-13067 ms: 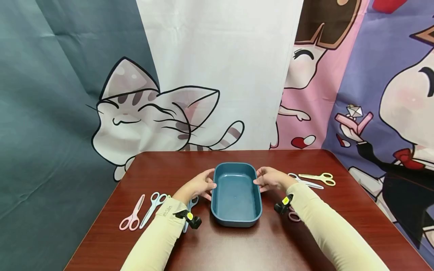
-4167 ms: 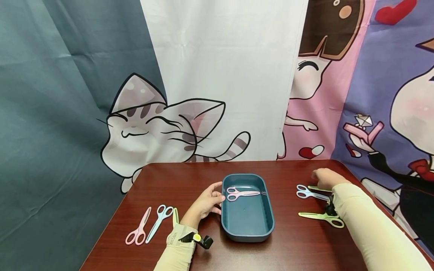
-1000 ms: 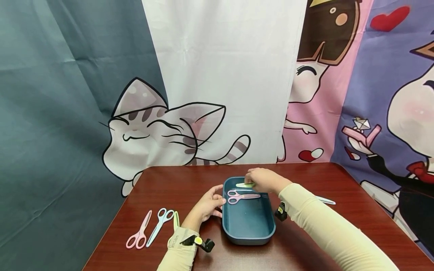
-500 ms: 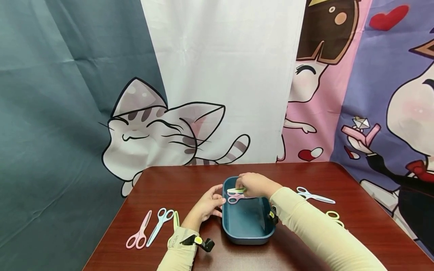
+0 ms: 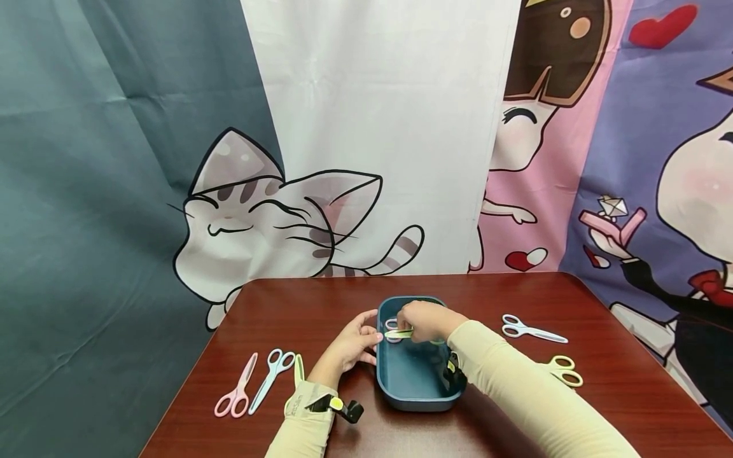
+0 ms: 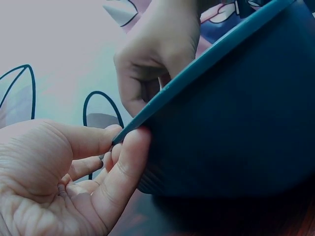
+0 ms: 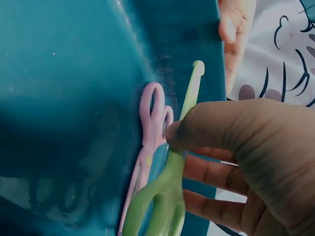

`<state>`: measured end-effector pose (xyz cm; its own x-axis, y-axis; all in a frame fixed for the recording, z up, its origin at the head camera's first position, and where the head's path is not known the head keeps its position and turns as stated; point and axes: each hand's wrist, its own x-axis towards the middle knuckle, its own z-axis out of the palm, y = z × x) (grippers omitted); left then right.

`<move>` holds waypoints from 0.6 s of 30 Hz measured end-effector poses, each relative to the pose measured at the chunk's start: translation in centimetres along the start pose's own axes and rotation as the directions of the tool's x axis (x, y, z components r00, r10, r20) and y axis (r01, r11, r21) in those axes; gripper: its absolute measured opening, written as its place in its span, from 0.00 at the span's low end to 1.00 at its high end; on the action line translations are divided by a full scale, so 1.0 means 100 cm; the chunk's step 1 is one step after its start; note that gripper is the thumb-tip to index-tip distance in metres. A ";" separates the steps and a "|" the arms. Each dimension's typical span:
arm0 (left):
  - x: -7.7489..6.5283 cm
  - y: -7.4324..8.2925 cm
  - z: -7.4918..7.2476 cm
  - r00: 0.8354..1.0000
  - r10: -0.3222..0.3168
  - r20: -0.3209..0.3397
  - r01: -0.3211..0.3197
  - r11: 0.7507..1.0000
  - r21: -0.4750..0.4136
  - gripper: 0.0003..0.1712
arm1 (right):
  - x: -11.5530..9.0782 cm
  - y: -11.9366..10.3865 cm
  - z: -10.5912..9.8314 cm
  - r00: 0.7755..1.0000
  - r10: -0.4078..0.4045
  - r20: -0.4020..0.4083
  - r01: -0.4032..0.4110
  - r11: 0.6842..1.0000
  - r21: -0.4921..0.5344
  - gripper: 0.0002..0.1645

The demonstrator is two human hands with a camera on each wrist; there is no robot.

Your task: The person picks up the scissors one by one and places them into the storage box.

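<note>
A blue-green plastic box (image 5: pixel 420 404) stands at the middle of the table. My left hand (image 5: pixel 350 343) pinches its left rim between thumb and fingers, close up in the left wrist view. Inside the box, my right hand (image 5: pixel 428 320) holds green scissors (image 7: pixel 167 179) by the blade part near the pivot, with the blade pointing left. Pink scissors (image 7: pixel 148 147) lie in the box right beside them, partly covered in the head view by the green pair and my fingers.
On the table's left lie pink scissors (image 5: pixel 233 399), blue scissors (image 5: pixel 266 380) and green scissors (image 5: pixel 298 367), the last partly behind my left wrist. On the right are light blue scissors (image 5: pixel 534 331) and green scissors (image 5: pixel 564 370), partly under my right sleeve.
Pink scissors have come into the box. My right hand has brought green scissors from the table's right into it, and lately moved them slightly toward me. My left hand stays at the rim.
</note>
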<state>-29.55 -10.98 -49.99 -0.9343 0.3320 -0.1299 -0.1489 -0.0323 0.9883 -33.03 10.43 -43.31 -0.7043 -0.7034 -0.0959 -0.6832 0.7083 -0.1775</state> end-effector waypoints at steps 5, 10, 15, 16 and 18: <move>0.001 -0.001 0.000 1.000 -0.005 0.003 0.005 1.000 -0.008 0.36 | 0.003 -0.001 0.010 0.998 0.025 0.054 -0.024 1.000 -0.013 0.11; 0.001 -0.003 0.000 1.000 -0.003 0.004 0.003 1.000 -0.007 0.36 | 0.004 0.001 0.021 0.998 0.000 0.063 0.002 1.000 -0.025 0.12; 0.001 -0.002 0.000 1.000 -0.003 0.006 0.003 1.000 -0.011 0.36 | 0.005 0.004 0.027 0.997 -0.009 0.073 0.009 1.000 -0.001 0.12; 0.001 -0.002 -0.001 1.000 -0.002 0.007 0.002 1.000 -0.012 0.36 | 0.005 0.005 0.028 0.997 -0.010 0.075 0.010 1.000 0.002 0.12; 0.002 -0.002 -0.001 1.000 -0.001 0.012 0.001 1.000 -0.012 0.37 | 0.006 0.006 0.030 0.997 -0.009 0.077 0.009 1.000 0.003 0.13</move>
<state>-29.70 -10.99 -50.23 -0.9301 0.3437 -0.1295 -0.1533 -0.0431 0.9872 -33.30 10.25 -46.41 -0.6813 -0.7121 -0.1695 -0.6886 0.7020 -0.1815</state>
